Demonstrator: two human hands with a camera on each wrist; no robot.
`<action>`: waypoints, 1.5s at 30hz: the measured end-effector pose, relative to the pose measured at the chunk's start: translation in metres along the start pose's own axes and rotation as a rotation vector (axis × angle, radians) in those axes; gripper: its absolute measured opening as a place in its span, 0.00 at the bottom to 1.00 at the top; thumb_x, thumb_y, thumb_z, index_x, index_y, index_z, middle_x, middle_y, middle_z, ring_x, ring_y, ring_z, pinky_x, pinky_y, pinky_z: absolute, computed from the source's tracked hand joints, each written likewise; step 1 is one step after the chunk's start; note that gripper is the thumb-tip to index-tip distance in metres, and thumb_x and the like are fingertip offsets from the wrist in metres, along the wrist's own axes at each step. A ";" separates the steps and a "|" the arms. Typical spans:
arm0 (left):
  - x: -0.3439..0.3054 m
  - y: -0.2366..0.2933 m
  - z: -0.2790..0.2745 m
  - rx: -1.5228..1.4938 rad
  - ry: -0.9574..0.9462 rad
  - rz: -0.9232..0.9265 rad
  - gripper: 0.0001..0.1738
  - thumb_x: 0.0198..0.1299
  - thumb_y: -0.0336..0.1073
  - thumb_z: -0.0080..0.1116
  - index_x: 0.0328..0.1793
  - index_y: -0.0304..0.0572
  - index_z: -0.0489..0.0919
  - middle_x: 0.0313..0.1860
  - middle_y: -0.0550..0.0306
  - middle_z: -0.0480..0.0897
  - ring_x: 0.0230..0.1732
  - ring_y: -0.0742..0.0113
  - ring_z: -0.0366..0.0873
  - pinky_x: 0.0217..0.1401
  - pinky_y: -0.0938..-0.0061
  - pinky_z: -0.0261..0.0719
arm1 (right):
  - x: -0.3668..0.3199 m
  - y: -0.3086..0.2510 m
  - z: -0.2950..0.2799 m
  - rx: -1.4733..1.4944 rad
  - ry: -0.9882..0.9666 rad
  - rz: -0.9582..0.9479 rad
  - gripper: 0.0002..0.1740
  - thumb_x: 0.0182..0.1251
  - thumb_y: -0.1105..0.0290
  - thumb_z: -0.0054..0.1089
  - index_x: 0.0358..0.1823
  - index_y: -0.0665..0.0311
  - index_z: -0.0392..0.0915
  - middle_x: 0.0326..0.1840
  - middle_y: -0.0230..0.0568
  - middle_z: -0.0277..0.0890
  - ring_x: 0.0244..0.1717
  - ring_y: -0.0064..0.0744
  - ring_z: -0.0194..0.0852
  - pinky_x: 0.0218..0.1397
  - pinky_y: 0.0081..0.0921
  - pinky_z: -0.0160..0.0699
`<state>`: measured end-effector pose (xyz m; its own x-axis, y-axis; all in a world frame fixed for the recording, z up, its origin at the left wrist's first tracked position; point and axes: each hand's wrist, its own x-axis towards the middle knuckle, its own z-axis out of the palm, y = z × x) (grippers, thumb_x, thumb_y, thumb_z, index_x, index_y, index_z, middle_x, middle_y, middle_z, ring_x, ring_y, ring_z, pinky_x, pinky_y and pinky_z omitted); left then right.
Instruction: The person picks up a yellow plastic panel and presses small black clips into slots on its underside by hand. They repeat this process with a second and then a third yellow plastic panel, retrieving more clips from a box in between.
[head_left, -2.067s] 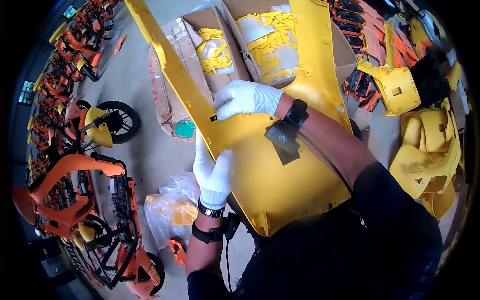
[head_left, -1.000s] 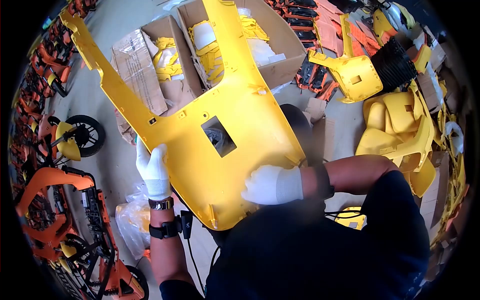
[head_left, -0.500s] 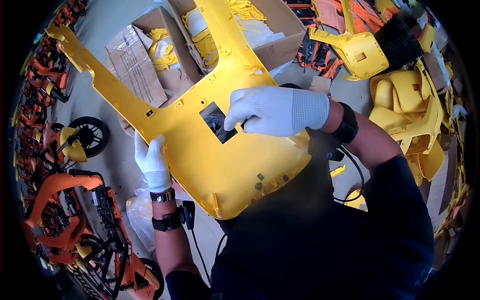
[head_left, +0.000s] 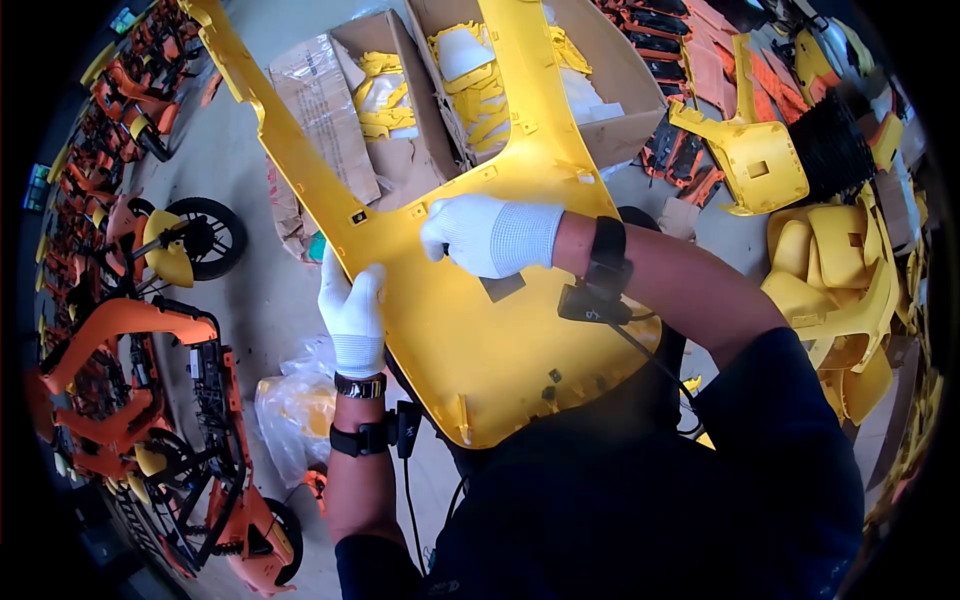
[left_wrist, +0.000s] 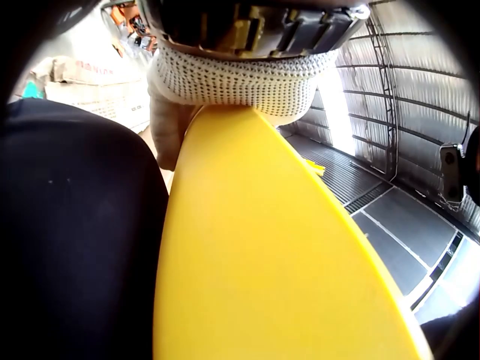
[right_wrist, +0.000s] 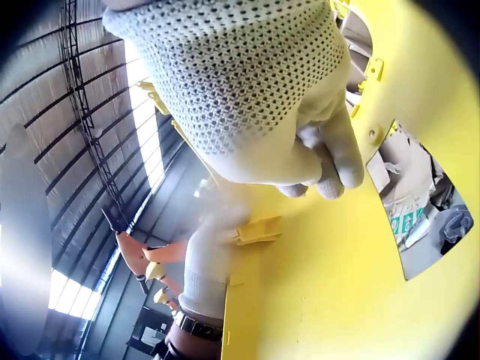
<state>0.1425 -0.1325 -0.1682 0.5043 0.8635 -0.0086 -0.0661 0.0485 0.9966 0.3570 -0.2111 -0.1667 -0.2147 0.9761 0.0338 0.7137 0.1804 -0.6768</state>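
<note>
A large yellow panel [head_left: 470,350] with two long arms lies across the person's lap, and its smooth outer face [left_wrist: 255,240] fills much of the left wrist view. The gloved left hand [head_left: 352,318] grips its left edge, thumb on the inner face. Over the panel's upper middle, the gloved right hand [head_left: 495,235] pinches a small dark piece [head_left: 444,250], mostly hidden by the fingers. Its curled fingers show in the right wrist view, beside the panel's cutout. A dark clip [head_left: 358,217] sits at the left arm's base; several dark pieces [head_left: 555,376] lie near the lower edge.
Beyond the panel stand open cartons [head_left: 435,150] of small yellow parts. More yellow panels [head_left: 830,260] are piled at the right. Orange frames [head_left: 140,320] with wheels stand at the left, and a plastic-wrapped yellow part [head_left: 300,400] lies on the floor.
The right hand went from the panel's upper left down to its lower edge, then back up and left past the cutout. The left hand kept its grip as the view shifted.
</note>
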 end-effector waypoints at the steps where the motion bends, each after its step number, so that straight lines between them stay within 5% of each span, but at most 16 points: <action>1: 0.000 0.002 0.000 0.004 0.003 0.003 0.34 0.62 0.22 0.51 0.77 0.32 0.66 0.56 0.59 0.80 0.40 0.78 0.74 0.41 0.84 0.73 | 0.004 -0.002 0.003 0.032 0.004 0.010 0.09 0.63 0.78 0.53 0.40 0.67 0.82 0.45 0.51 0.80 0.47 0.49 0.81 0.53 0.38 0.80; 5: 0.000 0.005 -0.001 0.021 0.018 0.010 0.34 0.61 0.21 0.51 0.77 0.32 0.66 0.53 0.59 0.80 0.36 0.79 0.72 0.36 0.85 0.71 | 0.012 -0.011 -0.002 0.420 0.101 0.308 0.12 0.63 0.78 0.52 0.44 0.71 0.82 0.45 0.48 0.81 0.43 0.39 0.85 0.49 0.35 0.83; 13: -0.006 0.009 0.001 0.022 0.030 0.004 0.30 0.63 0.24 0.51 0.74 0.31 0.68 0.51 0.59 0.81 0.36 0.79 0.72 0.37 0.84 0.70 | -0.040 -0.033 -0.099 0.335 -0.054 0.234 0.13 0.68 0.69 0.53 0.47 0.71 0.80 0.39 0.45 0.85 0.31 0.31 0.86 0.39 0.26 0.87; 17: -0.004 0.001 -0.007 0.047 -0.006 -0.023 0.32 0.64 0.25 0.50 0.77 0.28 0.66 0.63 0.50 0.79 0.59 0.64 0.77 0.63 0.72 0.75 | -0.075 -0.036 -0.138 0.441 0.205 0.410 0.16 0.69 0.69 0.55 0.51 0.74 0.77 0.42 0.47 0.85 0.34 0.31 0.87 0.39 0.27 0.88; 21: 0.005 -0.003 -0.001 0.017 -0.018 -0.006 0.33 0.62 0.23 0.51 0.76 0.29 0.66 0.56 0.53 0.80 0.47 0.71 0.78 0.48 0.80 0.77 | -0.086 -0.031 -0.168 0.508 0.567 0.304 0.20 0.69 0.70 0.56 0.56 0.79 0.74 0.45 0.53 0.85 0.38 0.33 0.88 0.38 0.27 0.90; 24: 0.007 -0.002 0.003 0.138 0.104 0.139 0.34 0.62 0.24 0.56 0.77 0.29 0.65 0.65 0.47 0.79 0.60 0.64 0.77 0.56 0.74 0.78 | -0.074 -0.025 -0.173 0.654 0.812 0.120 0.20 0.70 0.71 0.57 0.57 0.79 0.73 0.48 0.56 0.84 0.36 0.32 0.88 0.38 0.26 0.90; 26: 0.005 0.014 0.005 0.386 0.216 0.406 0.36 0.62 0.27 0.60 0.77 0.31 0.65 0.69 0.44 0.77 0.68 0.59 0.74 0.60 0.66 0.78 | -0.060 -0.034 -0.170 0.760 0.799 0.030 0.20 0.70 0.72 0.57 0.58 0.79 0.73 0.48 0.56 0.84 0.36 0.32 0.88 0.38 0.25 0.90; 29: -0.017 0.063 0.025 0.693 -0.102 0.657 0.34 0.63 0.28 0.61 0.76 0.32 0.68 0.69 0.43 0.77 0.65 0.58 0.77 0.60 0.63 0.79 | -0.029 -0.053 -0.152 0.865 0.771 -0.014 0.17 0.72 0.74 0.54 0.59 0.76 0.71 0.48 0.51 0.83 0.36 0.25 0.84 0.41 0.24 0.88; 31: -0.017 0.080 0.048 0.379 -0.541 0.402 0.32 0.63 0.24 0.59 0.76 0.31 0.69 0.63 0.43 0.80 0.59 0.62 0.80 0.58 0.69 0.78 | -0.007 -0.069 -0.133 0.945 0.739 -0.034 0.15 0.72 0.74 0.55 0.56 0.75 0.71 0.47 0.50 0.83 0.34 0.25 0.84 0.39 0.24 0.87; 33: -0.022 0.092 0.077 0.169 -0.684 -0.078 0.27 0.62 0.23 0.61 0.69 0.30 0.74 0.51 0.50 0.86 0.46 0.67 0.83 0.52 0.74 0.80 | 0.012 -0.081 -0.110 1.008 0.680 -0.036 0.12 0.72 0.75 0.53 0.53 0.73 0.72 0.41 0.46 0.83 0.33 0.26 0.84 0.36 0.22 0.87; 36: -0.022 0.063 0.092 0.026 -0.717 -0.179 0.17 0.62 0.25 0.63 0.57 0.30 0.80 0.41 0.55 0.87 0.37 0.70 0.83 0.43 0.76 0.81 | 0.023 -0.087 -0.097 0.902 0.596 -0.029 0.11 0.71 0.75 0.53 0.51 0.73 0.73 0.38 0.44 0.83 0.31 0.28 0.85 0.36 0.23 0.86; 39: -0.031 0.073 0.080 0.319 -0.637 0.272 0.07 0.64 0.28 0.62 0.44 0.31 0.83 0.39 0.52 0.86 0.32 0.68 0.82 0.35 0.74 0.81 | 0.014 -0.069 -0.097 0.628 0.673 -0.067 0.11 0.70 0.74 0.53 0.49 0.74 0.75 0.37 0.46 0.84 0.30 0.29 0.86 0.34 0.24 0.86; 40: -0.037 0.074 0.082 0.355 -0.647 0.742 0.04 0.60 0.26 0.61 0.39 0.35 0.84 0.37 0.49 0.86 0.29 0.65 0.82 0.33 0.72 0.80 | 0.009 -0.056 -0.104 0.473 0.695 -0.065 0.12 0.70 0.74 0.53 0.50 0.74 0.74 0.39 0.48 0.84 0.31 0.29 0.86 0.34 0.23 0.86; 41: -0.050 0.079 0.082 0.520 -0.860 0.955 0.07 0.54 0.26 0.61 0.39 0.38 0.84 0.43 0.48 0.85 0.29 0.61 0.82 0.33 0.71 0.80 | 0.003 -0.043 -0.109 0.320 0.707 -0.049 0.12 0.70 0.74 0.54 0.50 0.74 0.74 0.40 0.49 0.84 0.32 0.28 0.86 0.35 0.23 0.86; 44: -0.081 0.047 0.108 0.701 -1.227 1.039 0.10 0.52 0.30 0.62 0.42 0.42 0.84 0.57 0.50 0.82 0.37 0.62 0.83 0.37 0.70 0.80 | 0.017 -0.001 -0.142 0.330 0.701 0.205 0.17 0.68 0.72 0.56 0.53 0.77 0.78 0.42 0.49 0.86 0.35 0.33 0.89 0.38 0.25 0.89; 45: -0.079 0.054 0.114 0.837 -1.290 0.869 0.18 0.51 0.31 0.66 0.51 0.40 0.84 0.62 0.46 0.81 0.42 0.59 0.84 0.45 0.69 0.83 | 0.020 0.008 -0.156 0.209 0.664 0.218 0.18 0.67 0.71 0.58 0.55 0.75 0.79 0.43 0.49 0.87 0.36 0.33 0.89 0.40 0.25 0.89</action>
<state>0.1972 -0.2547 -0.1040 0.8894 -0.4320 0.1498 -0.4502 -0.7701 0.4520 0.4621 -0.1710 -0.0570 0.4150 0.8670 0.2760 0.5377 0.0110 -0.8431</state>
